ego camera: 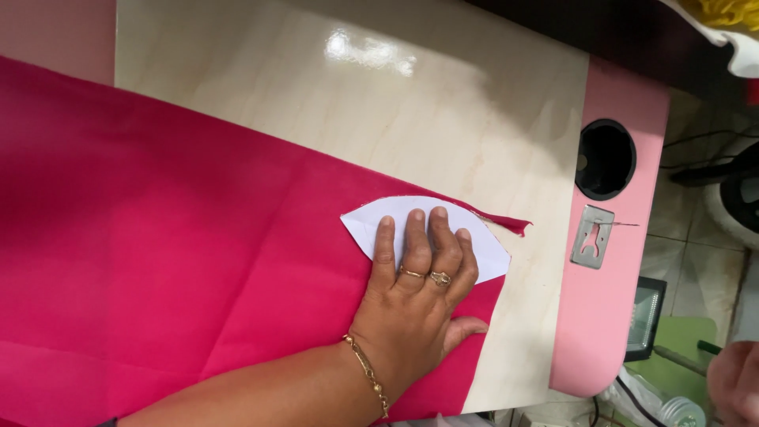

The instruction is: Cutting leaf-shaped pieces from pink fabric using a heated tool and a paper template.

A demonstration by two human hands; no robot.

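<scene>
Right now the left hand (419, 292) lies flat and open, palm down, gripping nothing: its fingers (415, 241) press on a white paper pattern piece (427, 233) that rests on a sheet of magenta fabric (174, 261). Two gold rings sit on the middle fingers and a thin gold chain bracelet (368, 375) circles the wrist.

The paper is smooth and matte, shaped like a leaf or lens with pointed ends. Its long axis runs from about ten o'clock to four o'clock, one tip pointing toward ten o'clock at the left, the broader end toward four o'clock near the cloth's edge. The fingers point toward twelve o'clock, across that axis.

The fabric is a plain, fine weave with faint fold creases; a narrow cut strip (506, 221) trails off at three o'clock from the paper. Beneath lies a glossy pale wood-grain tabletop (379, 87) with a pink rounded border (609, 316), holding a round black hole (605, 158) and a small metal plate (593, 236).

At the five o'clock corner only a blurred part of the right hand (735, 383) shows; I cannot tell its grip.
</scene>
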